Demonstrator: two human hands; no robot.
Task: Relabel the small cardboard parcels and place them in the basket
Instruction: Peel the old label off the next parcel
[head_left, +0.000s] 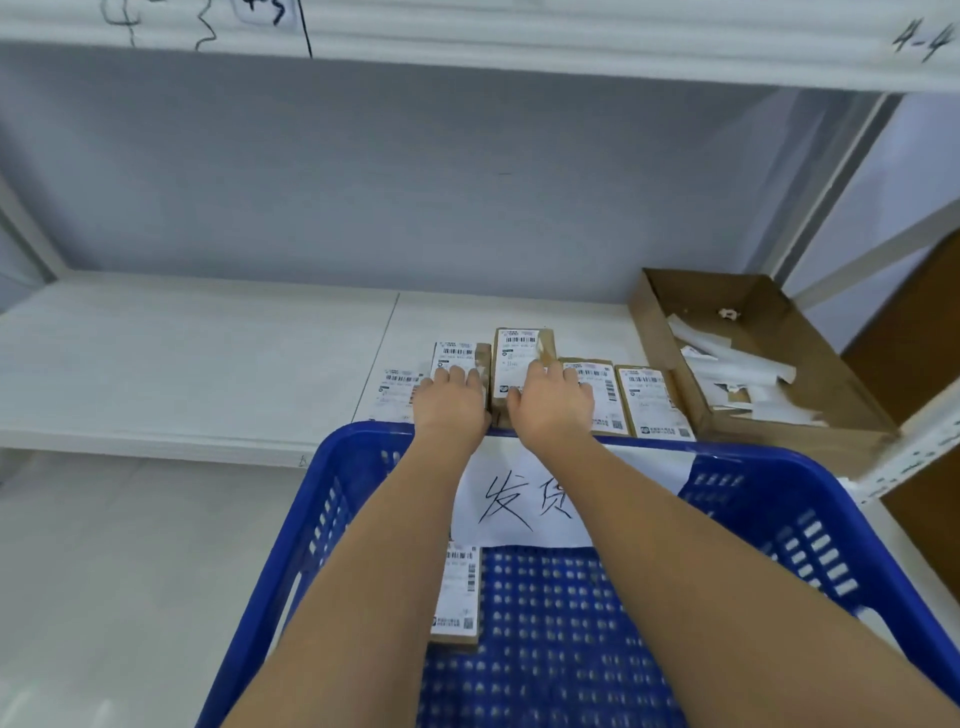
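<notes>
Both bare forearms reach forward side by side, the left hand (451, 400) lying palm down with its fingers extended and slightly spread, the right hand (551, 399) close beside it, palm down, fingers pointing ahead, thumb held out.

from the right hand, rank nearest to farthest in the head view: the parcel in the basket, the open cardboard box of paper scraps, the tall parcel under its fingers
1. Tall parcel, under the right hand, on the shelf.
2. Parcel in the basket, below the hand, at the floor's left.
3. Open cardboard box, far right on the shelf.
</notes>
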